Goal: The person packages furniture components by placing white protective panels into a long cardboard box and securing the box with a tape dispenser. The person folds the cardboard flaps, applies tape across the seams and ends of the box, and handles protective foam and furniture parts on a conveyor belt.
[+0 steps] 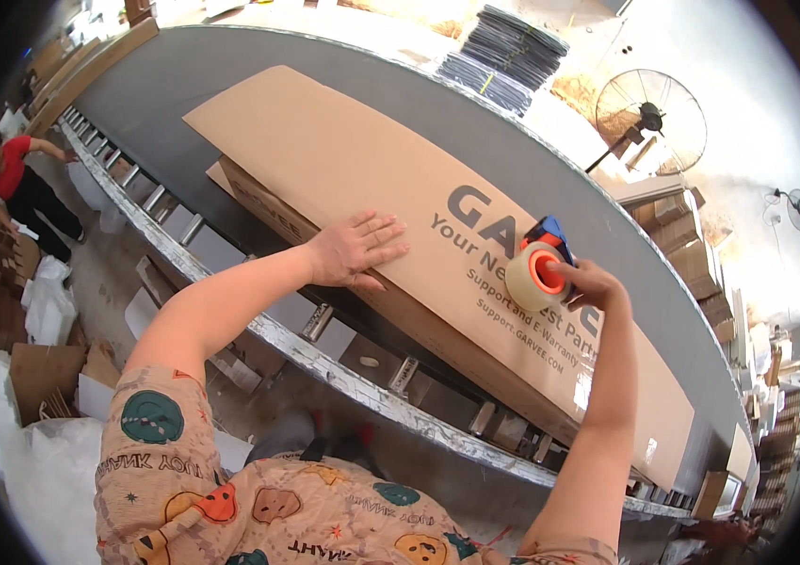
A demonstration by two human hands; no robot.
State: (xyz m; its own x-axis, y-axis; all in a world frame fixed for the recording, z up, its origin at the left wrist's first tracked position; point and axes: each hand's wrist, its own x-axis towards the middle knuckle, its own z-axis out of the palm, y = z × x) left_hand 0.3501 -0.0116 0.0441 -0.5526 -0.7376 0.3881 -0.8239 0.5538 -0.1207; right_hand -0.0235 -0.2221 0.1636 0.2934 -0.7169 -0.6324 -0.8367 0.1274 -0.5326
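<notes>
Right hand (pixel 596 285): grip clamped on tape dispenser (pixel 530 276). Carton (pixel 334 155) beneath, long axis running from far-left of this grip to near-right. Left hand (pixel 353 250), fingers apart, flat on carton, left of grip.

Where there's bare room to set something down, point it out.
Free: the grey belt left of the carton and along its far side, and the carton's top beyond the left hand. Crowded: the carton's printed part, where the right hand holds a tape dispenser; the near side shows gapped rollers.
</notes>
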